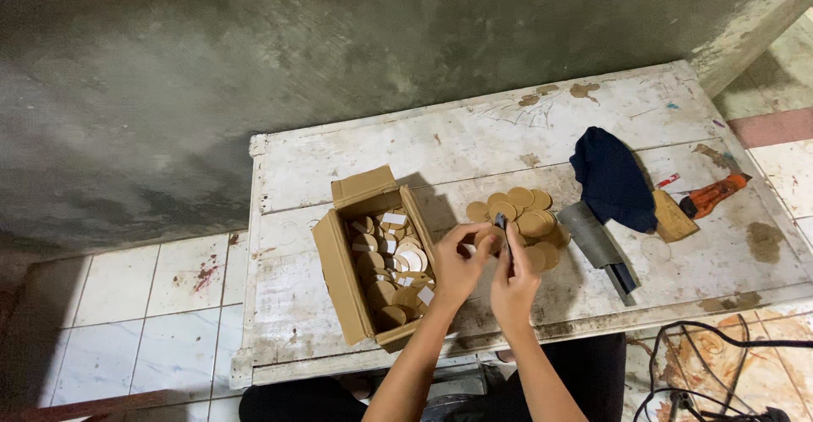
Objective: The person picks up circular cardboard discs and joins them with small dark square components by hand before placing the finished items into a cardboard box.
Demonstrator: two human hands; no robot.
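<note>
While both hands meet over the worn white table (356,147), the left hand (458,263) pinches a tan round disc (488,237) and the right hand (517,276) grips a small dark tool (501,221) against it. Just left of them sits an open brown cardboard box (339,265) full of discs, some bearing white square labels; just beyond the fingers lies a loose pile of discs (521,206).

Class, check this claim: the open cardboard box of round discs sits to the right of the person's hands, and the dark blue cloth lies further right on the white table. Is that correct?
Not quite. The head view shows the cardboard box to the left of the left hand and right hand, not the right. The dark blue cloth does lie further right on the white table.
</note>
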